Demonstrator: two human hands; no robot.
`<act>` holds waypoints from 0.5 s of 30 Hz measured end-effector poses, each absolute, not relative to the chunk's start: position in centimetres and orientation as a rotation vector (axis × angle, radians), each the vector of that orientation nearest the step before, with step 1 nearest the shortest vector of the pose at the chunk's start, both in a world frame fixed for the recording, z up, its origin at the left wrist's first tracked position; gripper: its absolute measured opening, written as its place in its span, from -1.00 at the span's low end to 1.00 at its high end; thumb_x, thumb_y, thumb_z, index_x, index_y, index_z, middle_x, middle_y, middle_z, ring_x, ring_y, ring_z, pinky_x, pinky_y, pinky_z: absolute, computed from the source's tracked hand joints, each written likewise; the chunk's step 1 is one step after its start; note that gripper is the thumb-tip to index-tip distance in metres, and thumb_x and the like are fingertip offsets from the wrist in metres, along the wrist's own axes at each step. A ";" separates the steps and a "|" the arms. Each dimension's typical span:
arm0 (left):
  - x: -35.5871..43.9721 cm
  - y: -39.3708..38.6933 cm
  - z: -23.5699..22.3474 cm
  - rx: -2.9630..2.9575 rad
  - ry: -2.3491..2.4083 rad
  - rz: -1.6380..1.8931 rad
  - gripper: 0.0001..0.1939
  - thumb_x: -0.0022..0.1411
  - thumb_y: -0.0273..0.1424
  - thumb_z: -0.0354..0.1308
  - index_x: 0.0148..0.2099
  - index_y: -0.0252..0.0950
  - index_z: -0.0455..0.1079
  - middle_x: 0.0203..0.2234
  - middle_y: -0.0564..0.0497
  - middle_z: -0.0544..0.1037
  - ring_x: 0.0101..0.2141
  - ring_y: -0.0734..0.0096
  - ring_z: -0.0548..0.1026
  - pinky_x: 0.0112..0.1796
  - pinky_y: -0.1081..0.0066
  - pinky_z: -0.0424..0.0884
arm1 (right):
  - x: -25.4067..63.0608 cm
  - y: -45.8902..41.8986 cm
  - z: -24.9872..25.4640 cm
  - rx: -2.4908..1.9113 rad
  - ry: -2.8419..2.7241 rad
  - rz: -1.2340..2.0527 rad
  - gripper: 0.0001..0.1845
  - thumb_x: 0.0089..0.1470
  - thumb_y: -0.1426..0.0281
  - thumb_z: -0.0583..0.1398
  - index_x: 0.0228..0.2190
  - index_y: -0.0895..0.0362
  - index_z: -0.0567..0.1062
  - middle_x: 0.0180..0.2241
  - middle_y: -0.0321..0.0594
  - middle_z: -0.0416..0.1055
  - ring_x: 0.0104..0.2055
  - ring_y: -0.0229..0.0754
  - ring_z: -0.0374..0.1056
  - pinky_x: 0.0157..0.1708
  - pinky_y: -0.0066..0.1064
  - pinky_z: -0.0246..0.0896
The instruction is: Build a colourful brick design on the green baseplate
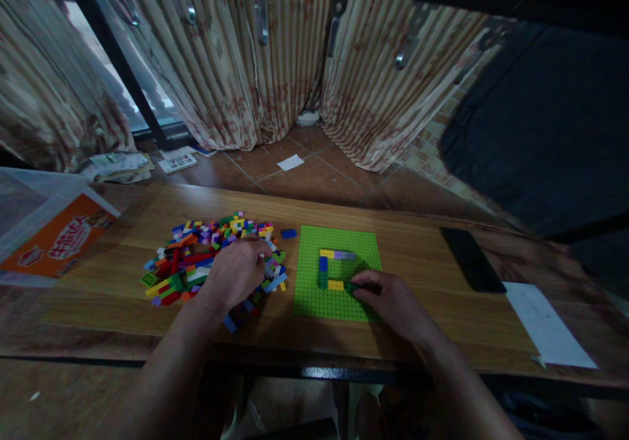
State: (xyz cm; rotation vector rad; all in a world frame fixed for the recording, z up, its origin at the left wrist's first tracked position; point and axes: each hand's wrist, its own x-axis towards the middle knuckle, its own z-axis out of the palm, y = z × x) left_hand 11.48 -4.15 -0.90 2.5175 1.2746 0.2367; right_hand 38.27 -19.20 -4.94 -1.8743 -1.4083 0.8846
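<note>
On baseplate (308,243), R hand (390,296) pinches grn brick (349,287); L hand (236,268) at pile (195,257), can't tell grip.

I can see two bare arms on this person. The left arm (167,355) is wide low down and gets thinner at the wrist (209,301). The left hand (237,268) has a broad, round back, and some of its fingers are hard to see. The right arm (459,365) is bare too, right up to the hand. The right hand (393,299) has slim fingers (369,276). Lower down, it is too dark to tell the clothes.
</note>
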 end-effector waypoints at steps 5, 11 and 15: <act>11.5 -4.1 -1.1 2.498 1.288 0.236 -0.66 0.10 -0.53 -0.03 -0.21 -0.24 0.55 -0.17 -0.10 0.60 -0.14 0.16 0.55 -0.06 0.29 0.41 | 38.1 -18.8 -5.1 -1.855 -1.485 0.725 -0.84 0.07 0.35 0.20 -0.31 0.06 0.59 -0.27 -0.21 0.53 -0.19 -0.14 0.44 -0.13 -0.23 0.31; 11.6 -4.2 -0.8 2.497 1.293 0.176 -0.61 0.09 -0.56 -0.05 -0.15 -0.24 0.54 -0.11 -0.10 0.58 -0.10 0.16 0.53 -0.05 0.29 0.41 | 38.1 -18.9 -5.0 -1.833 -1.516 0.725 -0.84 0.08 0.36 0.21 -0.28 0.07 0.57 -0.23 -0.21 0.48 -0.17 -0.15 0.41 -0.12 -0.24 0.29; 11.9 -4.4 -0.5 2.508 1.290 0.246 -0.61 0.14 -0.55 -0.07 -0.12 -0.25 0.53 -0.07 -0.10 0.56 -0.14 0.19 0.55 -0.08 0.29 0.43 | 38.1 -19.1 -4.9 -1.863 -1.524 0.753 -0.79 0.01 0.42 0.25 -0.24 0.07 0.56 -0.19 -0.21 0.45 -0.22 -0.17 0.41 -0.23 -0.29 0.30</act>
